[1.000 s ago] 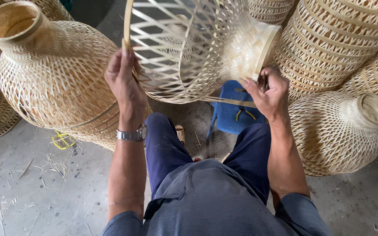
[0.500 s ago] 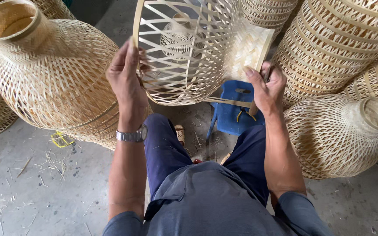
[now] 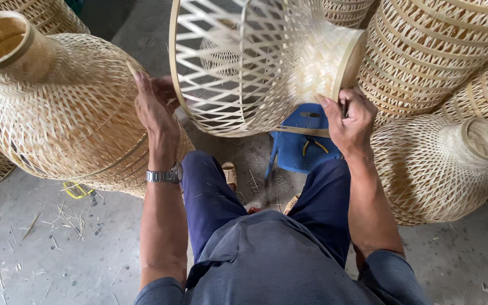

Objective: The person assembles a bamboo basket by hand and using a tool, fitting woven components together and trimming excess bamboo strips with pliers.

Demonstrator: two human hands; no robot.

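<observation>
— Hands, item one: our left hand [image 3: 156, 104] has slid along the wide rim of the open-weave bamboo shade [image 3: 244, 68], fingers closed on it. The shade has turned since a second ago, its mouth now facing us more.

— Item two: our right hand [image 3: 350, 117] pinched shut on the shade's tight-woven neck, over the blue stool [image 3: 300, 149]. We hold the shade above our knees; finished woven lamps [image 3: 57, 113] crowd either side.

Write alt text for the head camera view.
A seated person holds an open-weave bamboo lampshade up in both hands, the left hand at its wide rim, the right hand at its narrow neck. Finished woven shades crowd around; a blue stool stands below.
</observation>
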